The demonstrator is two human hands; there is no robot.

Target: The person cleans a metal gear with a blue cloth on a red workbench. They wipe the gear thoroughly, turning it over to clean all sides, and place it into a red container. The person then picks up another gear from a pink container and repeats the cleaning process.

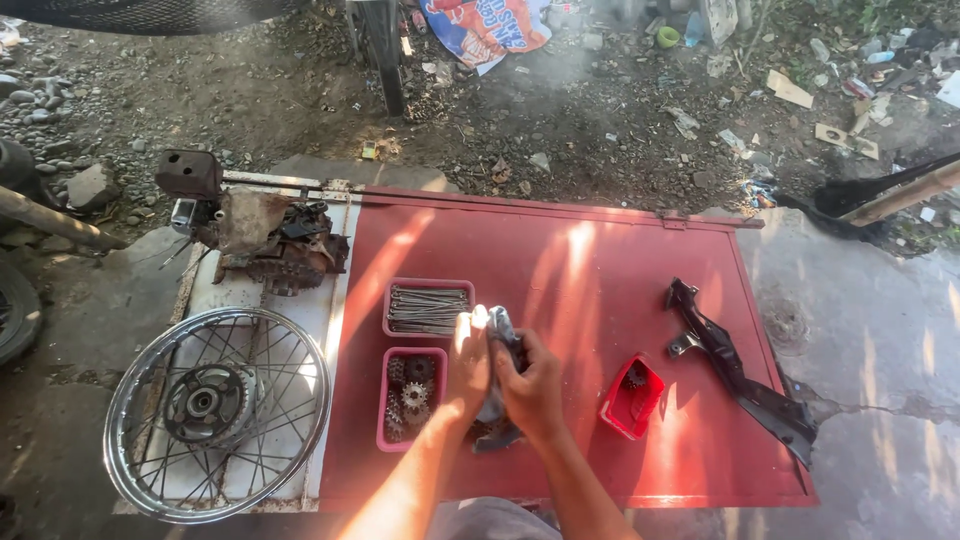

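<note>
Rag (503,330), grey and crumpled, bunched between both hands.

Shiny chrome wheel rim (130,395), painted metal panel (600,270)

Both hands, left hand (468,362) and right hand (533,388), met over the red panel (570,260), clutching a grey rag (500,340). Just left of them two pink trays blocked passage: spokes tray (427,307), sprockets tray (411,398). Just right sat a red tub (632,398); farther right a black bracket (735,370). Beyond the hands, bare panel lay open. Far left: spoked wheel (217,413), engine part (265,240).
</note>
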